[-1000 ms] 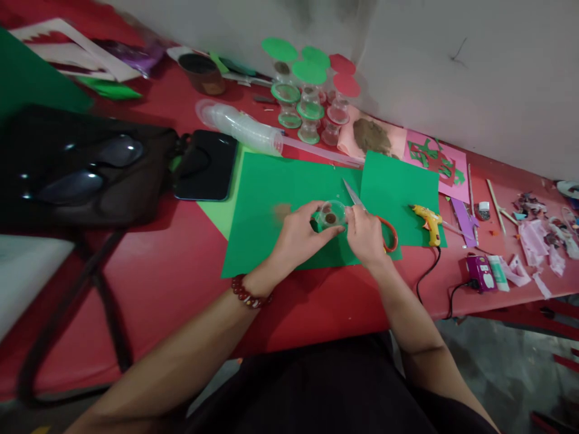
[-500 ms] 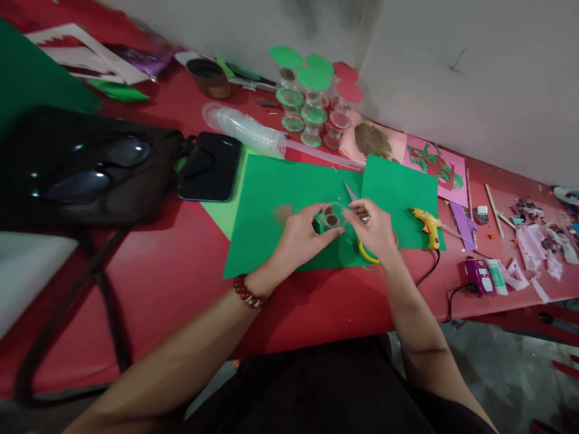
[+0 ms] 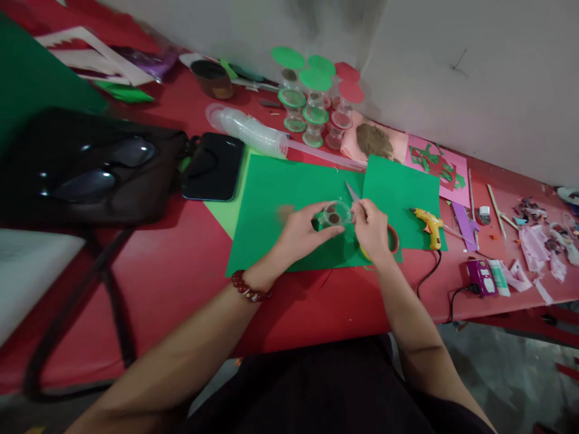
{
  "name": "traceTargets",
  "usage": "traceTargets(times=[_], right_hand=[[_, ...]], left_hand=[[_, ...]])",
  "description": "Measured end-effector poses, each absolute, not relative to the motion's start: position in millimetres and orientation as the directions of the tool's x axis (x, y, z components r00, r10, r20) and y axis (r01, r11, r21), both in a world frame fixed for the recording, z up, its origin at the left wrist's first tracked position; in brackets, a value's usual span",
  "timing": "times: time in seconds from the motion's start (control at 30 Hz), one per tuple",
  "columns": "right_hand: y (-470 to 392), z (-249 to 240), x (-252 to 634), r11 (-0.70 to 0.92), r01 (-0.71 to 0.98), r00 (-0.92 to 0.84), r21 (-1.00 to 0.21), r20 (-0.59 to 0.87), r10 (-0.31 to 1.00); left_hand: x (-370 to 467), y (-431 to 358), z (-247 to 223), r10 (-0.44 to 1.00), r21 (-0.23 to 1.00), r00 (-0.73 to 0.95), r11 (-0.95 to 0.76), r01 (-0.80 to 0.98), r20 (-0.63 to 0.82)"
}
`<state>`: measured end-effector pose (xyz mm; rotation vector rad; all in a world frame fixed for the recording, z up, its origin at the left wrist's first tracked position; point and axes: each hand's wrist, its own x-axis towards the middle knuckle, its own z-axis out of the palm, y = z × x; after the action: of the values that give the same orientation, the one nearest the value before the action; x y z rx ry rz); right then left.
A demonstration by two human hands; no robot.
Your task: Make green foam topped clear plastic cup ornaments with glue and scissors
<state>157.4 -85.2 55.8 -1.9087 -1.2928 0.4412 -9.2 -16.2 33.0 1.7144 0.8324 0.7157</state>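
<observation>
My left hand (image 3: pixel 304 232) has its thumb and fingers round a clear plastic cup (image 3: pixel 338 212) with something brown inside. My right hand (image 3: pixel 371 228) is beside the cup's right rim, its fingers closed together; what they hold, if anything, is too small to make out. Both hands are over a green sheet (image 3: pixel 266 199). Scissors (image 3: pixel 351 191) lie partly under my right hand, blade tip pointing away and handles mostly covered. Right of them, a yellow glue gun (image 3: pixel 429 226) lies across the edge of a smaller green sheet (image 3: pixel 398 187).
Behind the sheets stand joined cups with green and red discs (image 3: pixel 316 79), beside stacked clear cups (image 3: pixel 253 134) and brown material (image 3: pixel 374 141) on pink paper. A phone (image 3: pixel 213 167) and black bag (image 3: pixel 90 175) are at left. A purple box (image 3: pixel 482 277) and scraps (image 3: pixel 536 244) lie right.
My right hand has drawn back slightly from over the cup to its right side, and its fingers are closer together. My left hand still holds the cup. The view has shifted slightly.
</observation>
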Motion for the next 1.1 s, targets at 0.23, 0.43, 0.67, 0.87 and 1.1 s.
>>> traceTargets(times=[0.23,0.43,0.67,0.87,1.1], right_hand=[[-87,51,147,-0.066,0.475,0.359,-0.877,0.125,0.925],[-91,52,138,-0.103,0.614,0.403,-0.782,0.199,0.893],[-88,52,135,-0.116,0.628,0.411,-0.769,0.202,0.889],[-83,51,140,-0.127,0.580,0.424,-0.805,0.166,0.890],[-79,53,147,-0.114,0.561,0.382,-0.820,0.133,0.915]], left_hand=[[-28,0,43,0.832,0.980,0.555,-0.124,0.154,0.018],[-37,1,58,0.831,0.897,0.553,-0.285,0.338,0.056],[-26,-8,59,0.775,0.805,0.616,-0.452,0.383,0.142],[-22,-1,51,0.744,0.834,0.659,-0.431,0.344,0.113],[-24,6,48,0.730,0.556,0.644,-0.640,0.530,0.228]])
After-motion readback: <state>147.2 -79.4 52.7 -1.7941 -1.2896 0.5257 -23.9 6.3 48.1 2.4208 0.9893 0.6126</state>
